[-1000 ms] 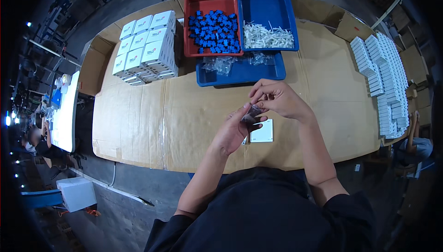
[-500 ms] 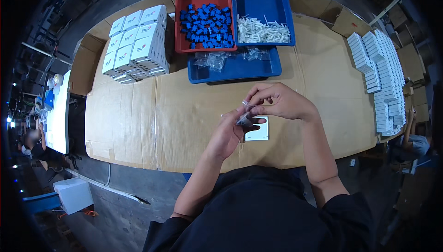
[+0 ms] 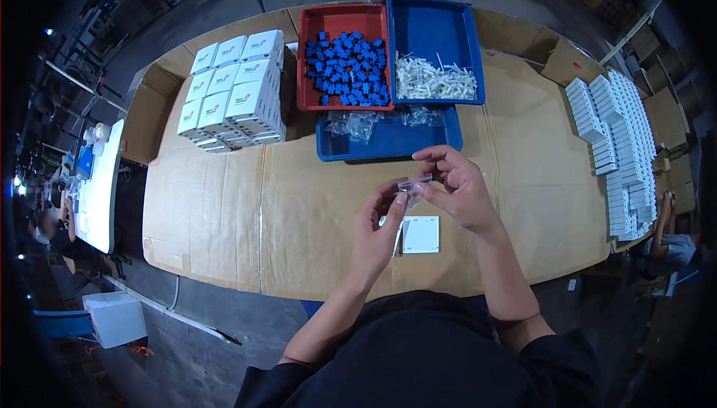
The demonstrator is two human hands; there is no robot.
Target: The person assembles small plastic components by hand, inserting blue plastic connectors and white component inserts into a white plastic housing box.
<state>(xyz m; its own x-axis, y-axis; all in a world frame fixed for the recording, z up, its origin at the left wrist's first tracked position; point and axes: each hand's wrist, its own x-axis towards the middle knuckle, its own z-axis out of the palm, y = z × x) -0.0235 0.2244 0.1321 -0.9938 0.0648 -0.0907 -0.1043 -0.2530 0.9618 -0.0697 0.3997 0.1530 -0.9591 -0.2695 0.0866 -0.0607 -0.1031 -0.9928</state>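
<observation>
A small clear plastic bag (image 3: 413,193) is held up over the cardboard-covered table, its top edge level and its body hanging below. My left hand (image 3: 377,235) pinches it from the left between thumb and fingers. From the other side, my right hand (image 3: 461,193) grips it near the top edge with the thumb, the other fingers raised and curled. I cannot make out what, if anything, is inside. Just below my hands, a flat white square piece (image 3: 422,235) lies on the cardboard. Beside its left edge a thin white strip shows, partly covered by my left hand.
Beyond my hands stand a red tray (image 3: 305,98) of blue clips, a blue tray (image 3: 437,27) of white plugs and a lower blue tray (image 3: 388,150) with clear bags. White boxes (image 3: 250,98) are stacked left, more white boxes (image 3: 624,158) right. Other people sit at both sides.
My hands have moved slightly apart, and the bag now stretches between them instead of resting in my left fingers. The view has tilted, so the table sits lower. More of the white square shows.
</observation>
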